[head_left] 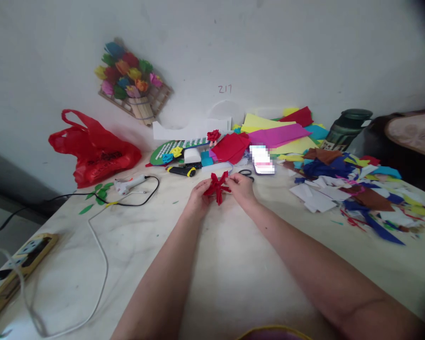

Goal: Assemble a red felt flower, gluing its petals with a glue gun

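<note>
Creased papery star (218,188), crinkled plastic bag (101,163), smooth tabletop (138,236)

Phone screen (263,159) was pixelated, unreadable; power strip (28,262) was cut by left edge; right hand (242,188) partly hid scissors (246,171).

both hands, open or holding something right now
Left hand: closed, holding the left side of the star-shaped red paper piece.
Right hand: closed, pinching the same piece at its right side.
</note>
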